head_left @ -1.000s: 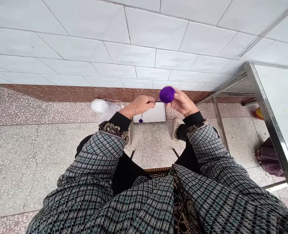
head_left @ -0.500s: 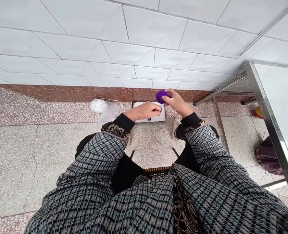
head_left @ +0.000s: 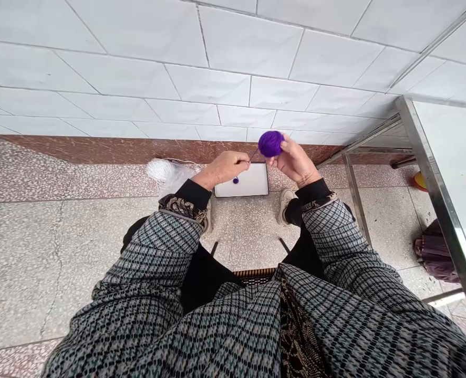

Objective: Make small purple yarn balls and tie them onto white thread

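1. The left hand [head_left: 228,167] had its fingers narrow, pinching the purple strand [head_left: 254,154].
2. The right hand [head_left: 293,160] was holding the purple yarn ball [head_left: 271,144] with curved fingers.
3. This ball was above the white box [head_left: 250,184], near the wall [head_left: 233,84].

Left hand [head_left: 228,167] pinches, right hand [head_left: 294,160] curls its fingers.
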A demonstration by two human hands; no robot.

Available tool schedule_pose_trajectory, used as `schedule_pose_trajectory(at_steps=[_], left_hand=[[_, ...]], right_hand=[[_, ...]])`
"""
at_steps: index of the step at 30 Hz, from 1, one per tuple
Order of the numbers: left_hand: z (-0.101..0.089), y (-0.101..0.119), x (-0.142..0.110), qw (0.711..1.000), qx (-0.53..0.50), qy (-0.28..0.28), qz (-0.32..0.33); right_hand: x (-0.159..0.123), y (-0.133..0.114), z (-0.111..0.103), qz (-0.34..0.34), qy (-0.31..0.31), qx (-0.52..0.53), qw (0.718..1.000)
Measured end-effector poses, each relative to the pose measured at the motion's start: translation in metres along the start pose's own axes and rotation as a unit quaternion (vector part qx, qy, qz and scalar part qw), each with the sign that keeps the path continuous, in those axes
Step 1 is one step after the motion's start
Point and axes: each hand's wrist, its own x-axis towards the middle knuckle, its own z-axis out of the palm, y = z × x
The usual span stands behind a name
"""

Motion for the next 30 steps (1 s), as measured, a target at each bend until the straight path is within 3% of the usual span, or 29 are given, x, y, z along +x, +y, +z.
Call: schedule_pose_trajectory(at_steps=[4, 6, 8, 10, 12, 14, 15, 16, 18, 20, 22, 24, 27, 30], left_hand=[[0.015, 0.014, -0.002, 0.99, -0.021, -0.128, 0.058], [0.018, 0.02, -0.004, 0.984, -0.025, -0.156, 0.08], [0.016, 0.021, -0.006, 0.984, -0.026, -0.149, 0.089], [0.009, 0.019, -0.008, 0.99, -0.026, -0.115, 0.081], [-0.001, 0.015, -0.008, 0.995, -0.026, -0.073, 0.063], [-0.009, 0.011, -0.009, 0.998, -0.028, -0.045, 0.046], [-0.012, 0.009, -0.009, 0.998, -0.031, -0.035, 0.037], [-0.014, 0.009, -0.009, 0.999, -0.034, -0.028, 0.027], [-0.014, 0.01, -0.009, 0.999, -0.039, -0.02, 0.013], [-0.01, 0.013, -0.009, 0.999, -0.038, -0.028, 0.017], [-0.003, 0.018, -0.008, 0.997, -0.033, -0.057, 0.037], [0.002, 0.022, -0.008, 0.993, -0.031, -0.098, 0.058], [0.004, 0.024, -0.008, 0.986, -0.035, -0.145, 0.076], [-0.001, 0.02, -0.01, 0.989, -0.039, -0.129, 0.067]], right_hand=[[0.009, 0.011, -0.004, -0.015, 0.134, -0.038, 0.99], [0.012, 0.016, -0.003, -0.001, 0.156, -0.097, 0.983], [0.011, 0.019, 0.0, 0.023, 0.138, -0.189, 0.972], [0.007, 0.016, 0.002, 0.07, 0.055, -0.275, 0.957], [0.0, 0.009, 0.003, 0.135, -0.093, -0.298, 0.94], [-0.007, -0.001, 0.005, 0.152, -0.219, -0.219, 0.939], [-0.009, -0.007, 0.005, 0.12, -0.22, -0.171, 0.953], [-0.011, -0.012, 0.005, 0.083, -0.193, -0.127, 0.969], [-0.011, -0.02, 0.005, 0.01, -0.072, -0.076, 0.994], [-0.008, -0.023, 0.003, -0.024, 0.057, -0.072, 0.996], [-0.003, -0.018, 0.0, -0.023, 0.134, -0.083, 0.987], [0.002, -0.008, -0.002, -0.009, 0.156, -0.092, 0.983], [0.005, 0.007, -0.002, 0.029, 0.14, -0.168, 0.975], [0.002, 0.01, 0.003, 0.097, 0.032, -0.305, 0.947]])
